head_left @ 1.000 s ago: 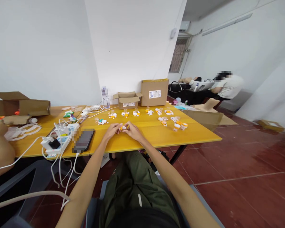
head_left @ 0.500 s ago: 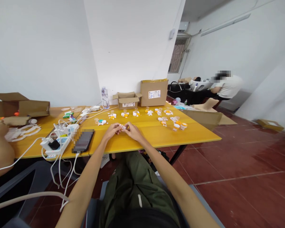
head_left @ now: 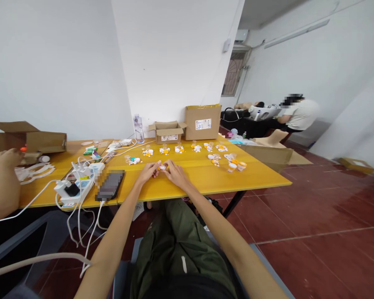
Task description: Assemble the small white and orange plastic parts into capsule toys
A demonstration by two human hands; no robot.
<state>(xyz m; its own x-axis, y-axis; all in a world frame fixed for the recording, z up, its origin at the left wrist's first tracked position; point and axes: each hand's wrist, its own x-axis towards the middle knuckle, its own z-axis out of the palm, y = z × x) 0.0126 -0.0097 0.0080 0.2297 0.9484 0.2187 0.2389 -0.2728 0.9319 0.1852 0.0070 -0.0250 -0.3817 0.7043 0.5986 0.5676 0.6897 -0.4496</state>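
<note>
My left hand (head_left: 148, 172) and my right hand (head_left: 175, 172) meet above the near part of the yellow table. Between their closed fingertips is a small white and orange plastic piece (head_left: 162, 167), partly covered by the fingers; its exact kind is too small to make out. Beyond the hands lie several little groups of white and orange parts (head_left: 166, 151) with clear cups. One group, with teal parts (head_left: 132, 159), is nearest to my left hand. To the right stand clear cups with white and orange tops (head_left: 232, 167).
An open carton (head_left: 168, 133) and a taller box (head_left: 202, 123) stand against the wall beside a water bottle (head_left: 139, 129). Left of me are a phone (head_left: 110, 185) and a power strip (head_left: 89, 178) with loose cables. Another person's hand (head_left: 8, 162) works at the far left.
Both my hands stay in nearly the same place, and the piece between them now shows orange. The other person's hand at the left has moved up and to the right.
</note>
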